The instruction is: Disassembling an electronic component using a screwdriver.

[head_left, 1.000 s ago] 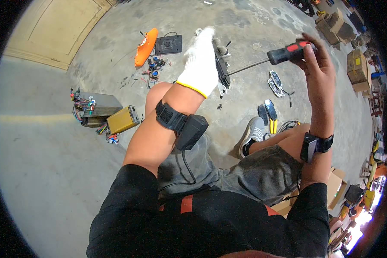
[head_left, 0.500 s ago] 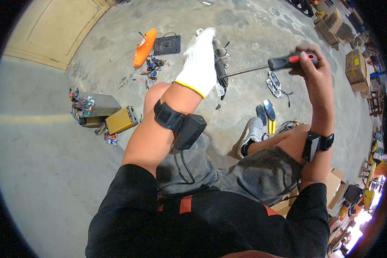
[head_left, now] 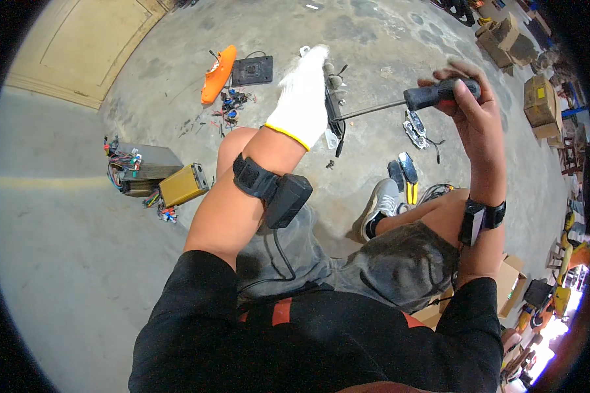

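My left hand (head_left: 301, 92), in a white knitted glove with a yellow cuff, is closed on a long black housing (head_left: 333, 108). The glove covers much of that housing, and its fingertips are hard to make out. From the right, a screwdriver (head_left: 421, 99) with a black and red handle lies nearly level, its shaft tip against the housing's side. My bare right hand (head_left: 469, 105) grips the end of the handle, thumb along the near side and fingers partly raised and blurred. Small screws (head_left: 330, 164) lie on the floor just below the housing.
Left of the glove lie an orange cover (head_left: 218, 75), a black square panel (head_left: 252, 70) and loose wired parts (head_left: 233, 105). A gold box (head_left: 183, 185) and a grey finned box (head_left: 152, 160) stand further left. Yellow-handled pliers (head_left: 410, 173) lie by my shoe (head_left: 381, 203).
The screwdriver has turned in my right hand; less of the red on its handle shows, and the fingers have lifted and spread. My left hand keeps its hold on the housing.
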The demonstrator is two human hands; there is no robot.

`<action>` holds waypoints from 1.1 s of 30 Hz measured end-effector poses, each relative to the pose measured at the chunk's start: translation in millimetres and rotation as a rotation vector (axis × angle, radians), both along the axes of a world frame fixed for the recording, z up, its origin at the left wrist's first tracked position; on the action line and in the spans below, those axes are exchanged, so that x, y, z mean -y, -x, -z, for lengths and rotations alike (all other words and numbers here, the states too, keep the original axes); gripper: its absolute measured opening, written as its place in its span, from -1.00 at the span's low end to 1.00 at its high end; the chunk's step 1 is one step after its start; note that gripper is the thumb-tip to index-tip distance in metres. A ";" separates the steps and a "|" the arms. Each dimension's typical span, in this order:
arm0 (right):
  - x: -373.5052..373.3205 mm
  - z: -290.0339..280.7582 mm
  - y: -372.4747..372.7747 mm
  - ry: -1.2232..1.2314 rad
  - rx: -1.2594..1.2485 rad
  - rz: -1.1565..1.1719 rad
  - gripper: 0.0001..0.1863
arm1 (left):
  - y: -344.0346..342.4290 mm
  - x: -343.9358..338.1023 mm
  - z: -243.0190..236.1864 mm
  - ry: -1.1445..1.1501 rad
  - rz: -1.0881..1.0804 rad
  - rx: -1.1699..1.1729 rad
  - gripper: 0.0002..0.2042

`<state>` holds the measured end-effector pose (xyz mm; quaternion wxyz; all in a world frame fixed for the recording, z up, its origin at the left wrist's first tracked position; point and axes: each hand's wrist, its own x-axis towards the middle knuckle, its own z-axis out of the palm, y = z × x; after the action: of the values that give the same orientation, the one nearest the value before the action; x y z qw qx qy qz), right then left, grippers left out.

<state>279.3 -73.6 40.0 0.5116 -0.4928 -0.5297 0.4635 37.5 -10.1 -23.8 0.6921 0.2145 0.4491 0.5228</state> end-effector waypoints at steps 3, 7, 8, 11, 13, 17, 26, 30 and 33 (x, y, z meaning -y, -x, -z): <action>-9.2 3.6 -21.0 0.242 0.295 0.123 -0.56 | -0.1 3.9 -6.4 0.049 0.001 -0.018 -0.82; -6.3 8.7 -10.6 0.095 0.076 0.095 -0.51 | 2.2 0.1 -2.8 0.018 -0.027 0.008 -0.82; -1.2 5.7 1.0 -0.028 -0.010 0.032 -0.47 | 3.9 -0.1 -1.4 -0.005 -0.034 0.019 -0.82; 6.3 -1.8 4.1 -0.143 -0.125 -0.132 -0.35 | 5.2 1.0 -1.7 -0.008 -0.024 0.014 -0.81; 7.7 -0.9 7.2 -0.119 -0.084 -0.066 -0.45 | 4.8 1.7 -3.2 0.011 -0.014 -0.002 -0.81; -2.5 4.3 -17.1 0.159 0.376 0.074 -0.58 | 5.3 1.4 -3.0 0.003 -0.026 -0.007 -0.80; 6.2 0.7 5.3 -0.183 -0.071 -0.136 -0.41 | 7.1 4.6 -5.0 -0.024 -0.057 0.007 -0.80; -1.0 0.6 -16.4 0.106 0.353 0.004 -0.55 | 9.2 -0.5 0.7 -0.036 -0.023 -0.006 -0.80; -1.5 3.6 -12.5 0.216 0.285 0.069 -0.58 | 7.1 1.0 -2.1 -0.030 -0.048 -0.037 -0.81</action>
<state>291.8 -72.1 36.5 0.3912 -0.6234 -0.5268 0.4252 30.5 -11.2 -21.7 0.6677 0.2234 0.4589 0.5419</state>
